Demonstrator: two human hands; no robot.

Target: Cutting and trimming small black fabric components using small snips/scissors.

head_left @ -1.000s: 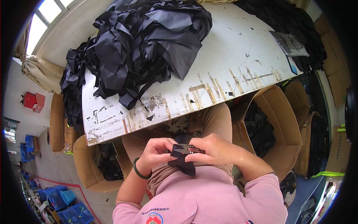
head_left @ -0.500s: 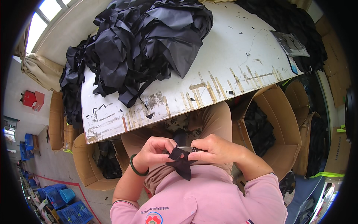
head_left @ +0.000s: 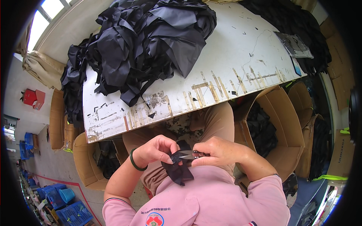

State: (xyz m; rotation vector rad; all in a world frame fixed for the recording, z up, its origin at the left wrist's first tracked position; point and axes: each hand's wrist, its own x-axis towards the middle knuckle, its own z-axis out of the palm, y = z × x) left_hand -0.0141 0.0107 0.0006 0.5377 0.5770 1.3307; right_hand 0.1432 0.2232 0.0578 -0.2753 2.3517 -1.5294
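Observation:
Over my lap, my left hand [head_left: 160,150] pinches a small piece of black fabric [head_left: 178,172] between thumb and fingers. The fabric hangs down in front of my pink shirt. Facing it from the right, my right hand [head_left: 215,150] grips a small pair of scissors [head_left: 189,154] with dark handles. The metal blades stand apart and point left, their tips at the fabric next to my left fingertips. Whether the tips cut into the fabric I cannot tell.
A white table [head_left: 226,49] with worn tape strips lies ahead, bearing a large heap of black fabric [head_left: 147,49]. Open cardboard boxes with black fabric stand at the left [head_left: 86,165] and right [head_left: 288,139]. A flat packet [head_left: 294,44] sits at the table's right edge.
The black fabric has turned and spread out in my left hand, which has shifted slightly left. The scissor blades have come apart and now show clearly.

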